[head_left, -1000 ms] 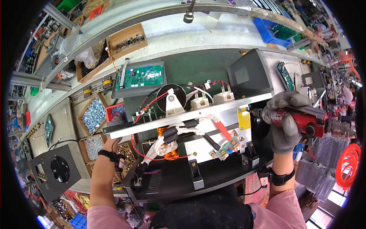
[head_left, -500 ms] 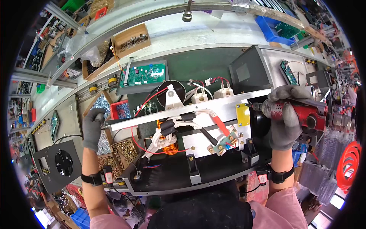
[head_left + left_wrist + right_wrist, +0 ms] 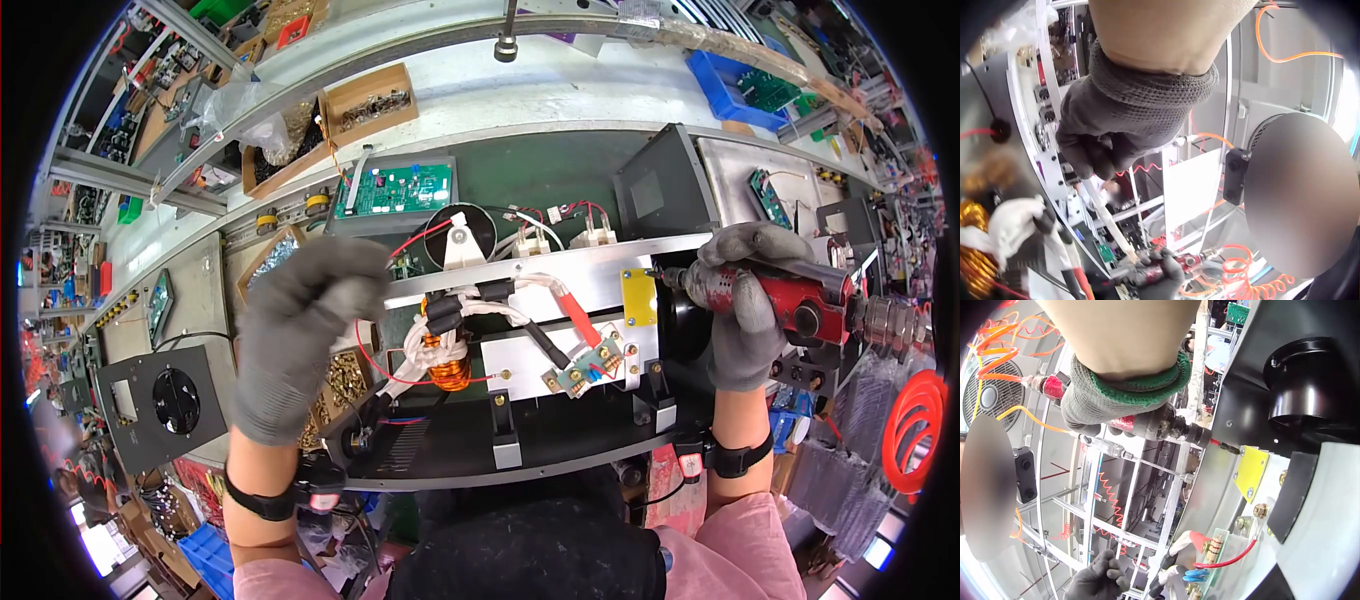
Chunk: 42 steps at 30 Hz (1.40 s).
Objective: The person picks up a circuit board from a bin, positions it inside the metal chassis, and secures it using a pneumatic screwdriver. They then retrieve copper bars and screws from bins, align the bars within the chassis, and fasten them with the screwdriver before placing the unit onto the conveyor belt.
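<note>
In the head view my right hand (image 3: 745, 360), in a grey glove, grips a red air screwdriver (image 3: 818, 300). The tool's bit (image 3: 1229, 448) points at the upper corner of a yellow plate (image 3: 1251, 475), with the tip right beside it. That plate is fixed near the right end of an open metal chassis (image 3: 590, 285). My gloved left hand (image 3: 305, 335) is raised over the chassis's left end, fingers curled in. No object shows in those fingers, though their inner side is mostly hidden. Between the hands are a copper coil (image 3: 450, 374) and a small terminal board (image 3: 585, 368).
Hardware bins (image 3: 349, 380) stand partly behind my left hand. A green circuit board (image 3: 400, 190) lies behind the chassis, and a black fan panel (image 3: 172, 405) at the left. Overhead hangs a metal rod end (image 3: 506, 46). A red coiled hose (image 3: 910, 430) is at the far right.
My left hand has come up from the hardware bins and moved right, over the chassis's left end, fingers curled. My right hand keeps the air screwdriver by the yellow plate.
</note>
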Each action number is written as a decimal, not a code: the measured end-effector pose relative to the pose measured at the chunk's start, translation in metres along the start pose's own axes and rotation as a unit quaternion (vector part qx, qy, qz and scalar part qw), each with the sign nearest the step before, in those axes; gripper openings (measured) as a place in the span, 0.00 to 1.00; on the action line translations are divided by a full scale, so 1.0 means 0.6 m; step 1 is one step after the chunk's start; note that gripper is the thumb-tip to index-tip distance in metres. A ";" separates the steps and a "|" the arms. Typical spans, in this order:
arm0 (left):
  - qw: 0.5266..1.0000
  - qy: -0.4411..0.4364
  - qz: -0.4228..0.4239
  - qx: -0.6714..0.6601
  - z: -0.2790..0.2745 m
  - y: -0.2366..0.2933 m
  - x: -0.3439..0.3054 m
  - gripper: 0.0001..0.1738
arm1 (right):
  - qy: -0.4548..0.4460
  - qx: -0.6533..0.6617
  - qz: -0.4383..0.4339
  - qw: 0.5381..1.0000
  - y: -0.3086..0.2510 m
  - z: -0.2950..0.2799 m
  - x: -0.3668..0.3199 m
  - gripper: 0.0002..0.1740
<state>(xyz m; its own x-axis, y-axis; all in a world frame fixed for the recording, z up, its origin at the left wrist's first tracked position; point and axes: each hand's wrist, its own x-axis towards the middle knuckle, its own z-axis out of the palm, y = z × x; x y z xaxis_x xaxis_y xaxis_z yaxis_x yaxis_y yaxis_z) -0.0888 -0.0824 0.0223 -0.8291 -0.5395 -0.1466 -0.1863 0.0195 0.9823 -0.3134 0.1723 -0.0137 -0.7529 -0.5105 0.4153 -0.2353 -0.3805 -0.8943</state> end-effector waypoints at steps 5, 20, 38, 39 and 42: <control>0.993 -0.100 -0.056 -0.006 0.082 0.023 0.012 0.10 | 0.005 -0.011 -0.013 1.000 0.002 -0.005 0.000 0.22; 0.963 -0.188 -0.140 -0.136 0.171 0.001 0.043 0.11 | -0.114 -0.022 0.001 0.993 0.025 0.001 0.038 0.13; 0.937 -0.178 -0.255 -0.159 0.249 -0.024 0.036 0.29 | -0.150 0.170 -0.101 0.969 -0.109 0.024 0.007 0.22; 0.939 -0.175 -0.242 -0.168 0.255 -0.025 0.033 0.31 | -0.133 0.159 -0.108 0.972 -0.111 0.026 0.003 0.22; 0.939 -0.185 -0.247 -0.154 0.261 -0.014 0.023 0.32 | -0.115 0.153 -0.109 0.976 -0.115 0.027 -0.007 0.22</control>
<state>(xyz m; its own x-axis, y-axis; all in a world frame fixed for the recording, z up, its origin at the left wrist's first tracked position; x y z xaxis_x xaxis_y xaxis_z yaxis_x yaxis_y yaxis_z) -0.1813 0.0415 -0.0061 -0.8185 -0.0884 -0.5677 -0.4825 -0.4308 0.7626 -0.2842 0.1882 0.0489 -0.5401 -0.5380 0.6472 -0.1535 -0.6931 -0.7043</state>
